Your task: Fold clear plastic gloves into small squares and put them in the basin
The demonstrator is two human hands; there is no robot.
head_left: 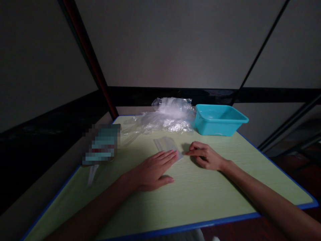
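A small folded piece of clear plastic (167, 143) lies flat near the middle of the pale green table (190, 201). My left hand (155, 170) rests on its near edge, fingers stretched out and thumb apart. Just right of the plastic is my right hand (204, 155), its index finger pointing left toward the plastic's corner and its other fingers curled. I see nothing held in the right hand.
A heap of crumpled clear plastic bags (173, 115) lies at the back of the table. To its right stands a turquoise basin (218, 129). A blurred-out item (102, 144) sits at the left edge, with a clear strip (92, 174) below it.
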